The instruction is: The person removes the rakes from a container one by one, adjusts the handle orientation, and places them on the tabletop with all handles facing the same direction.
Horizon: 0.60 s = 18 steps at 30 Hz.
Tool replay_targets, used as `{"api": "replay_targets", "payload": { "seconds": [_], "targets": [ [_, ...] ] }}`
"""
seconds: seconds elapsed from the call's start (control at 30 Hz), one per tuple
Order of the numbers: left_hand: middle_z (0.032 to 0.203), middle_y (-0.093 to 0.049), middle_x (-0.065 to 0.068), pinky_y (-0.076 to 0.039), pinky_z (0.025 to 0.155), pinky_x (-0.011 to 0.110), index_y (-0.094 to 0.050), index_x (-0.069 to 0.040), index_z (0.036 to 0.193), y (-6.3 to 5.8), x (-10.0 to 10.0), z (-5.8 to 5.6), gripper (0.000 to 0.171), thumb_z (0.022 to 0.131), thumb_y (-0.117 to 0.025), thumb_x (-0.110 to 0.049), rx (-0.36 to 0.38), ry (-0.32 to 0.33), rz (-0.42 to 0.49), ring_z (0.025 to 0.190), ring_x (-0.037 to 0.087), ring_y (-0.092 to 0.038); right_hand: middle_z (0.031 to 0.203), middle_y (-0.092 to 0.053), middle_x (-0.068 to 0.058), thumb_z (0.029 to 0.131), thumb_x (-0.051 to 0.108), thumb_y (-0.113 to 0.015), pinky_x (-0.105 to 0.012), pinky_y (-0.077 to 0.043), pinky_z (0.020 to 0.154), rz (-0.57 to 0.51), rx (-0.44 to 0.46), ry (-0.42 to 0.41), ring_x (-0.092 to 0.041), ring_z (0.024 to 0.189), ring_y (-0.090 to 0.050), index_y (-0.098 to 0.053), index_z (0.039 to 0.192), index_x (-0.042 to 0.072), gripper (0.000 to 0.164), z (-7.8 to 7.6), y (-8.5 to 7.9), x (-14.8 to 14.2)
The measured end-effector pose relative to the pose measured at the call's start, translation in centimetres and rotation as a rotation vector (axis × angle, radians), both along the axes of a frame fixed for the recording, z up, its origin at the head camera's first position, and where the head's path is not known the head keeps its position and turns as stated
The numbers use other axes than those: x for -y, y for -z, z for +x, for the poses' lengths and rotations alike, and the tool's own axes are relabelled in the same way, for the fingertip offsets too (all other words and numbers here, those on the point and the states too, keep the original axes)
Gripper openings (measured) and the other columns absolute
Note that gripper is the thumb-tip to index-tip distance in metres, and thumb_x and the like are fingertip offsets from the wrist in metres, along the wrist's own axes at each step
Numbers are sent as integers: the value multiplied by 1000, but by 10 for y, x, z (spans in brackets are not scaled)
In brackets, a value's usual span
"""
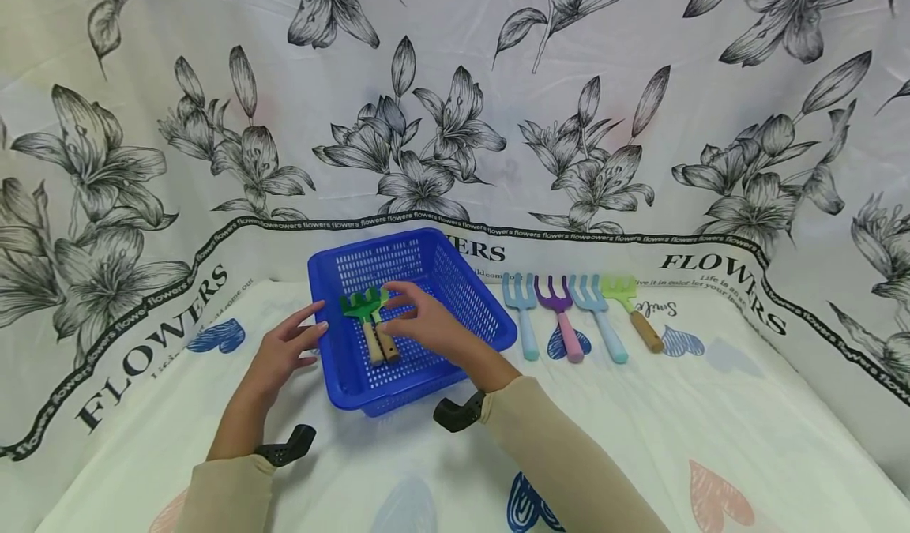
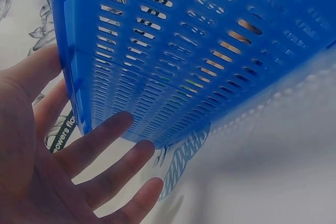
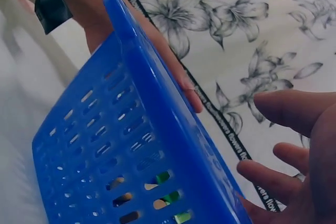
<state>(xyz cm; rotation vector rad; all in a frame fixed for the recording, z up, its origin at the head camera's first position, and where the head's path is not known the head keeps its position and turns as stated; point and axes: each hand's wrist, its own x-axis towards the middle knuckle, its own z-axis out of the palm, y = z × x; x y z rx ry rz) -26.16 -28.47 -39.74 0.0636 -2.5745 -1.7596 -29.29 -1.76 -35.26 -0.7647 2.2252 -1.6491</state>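
Observation:
A blue perforated plastic basket (image 1: 348, 400) stands on the cloth. Two small garden hand forks lie inside it: a dark green fork (image 1: 362, 309) with a pale handle, and a lighter green fork (image 1: 389, 347) with a brown handle. My left hand (image 1: 279, 353) is at the basket's left side, fingers spread and loosely bent; in the left wrist view they are by the outer wall (image 2: 173, 66), and contact there is unclear. Above the forks hovers my right hand (image 1: 430, 321), thumb and fingers apart with nothing between them, also seen beyond the rim in the right wrist view.
Right of the basket, several more forks lie in a row: a light blue fork (image 1: 524, 312), a purple fork with pink handle (image 1: 565, 324), another light blue fork (image 1: 604, 324) and a lime green fork (image 1: 640, 320). Behind hangs a flower-printed cloth (image 1: 455, 162).

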Motion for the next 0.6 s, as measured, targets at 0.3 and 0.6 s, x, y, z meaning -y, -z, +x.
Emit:
{"api": "replay_targets", "payload": {
  "seconds": [0.3,0.6],
  "targets": [
    [151,-35,23,-44,98,55,-25,-27,156,2,-1,0,72,95,-52,-54,4,-10,-2,128,44,-45,125,-60,3,93,31,-66,-50,-42,100,140,34,-35,-22,122,-52,-42,146,28,59,-7,2,7],
    [151,-34,24,-45,97,54,-25,-26,156,1,-1,0,72,95,-51,-55,-1,-3,-27,129,45,-44,129,-59,-1,92,35,-66,-54,-35,106,259,116,-82,-25,126,-50,-42,147,24,60,-10,3,9]
  ]
}}
